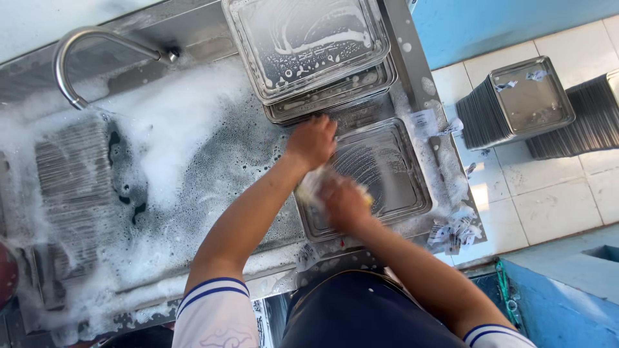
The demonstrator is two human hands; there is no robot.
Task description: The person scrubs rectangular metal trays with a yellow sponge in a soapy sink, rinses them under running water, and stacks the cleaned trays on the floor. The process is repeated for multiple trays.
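A shallow steel tray (406, 187) lies on the sink's right drainboard, streaked with soap. My left hand (314, 140) grips its far left rim. My right hand (343, 201) presses a pale soapy sponge (311, 183) against the tray's left part; most of the sponge is hidden under the hand. Just beyond the tray stands a stack of washed soapy trays (309, 45).
The sink basin (180, 148) is full of white foam, with a stack of trays (74, 174) sunk at its left under a curved steel tap (80, 48). Two tall stacks of trays (525, 103) stand on the tiled floor at right. Torn paper labels (451, 232) litter the counter edge.
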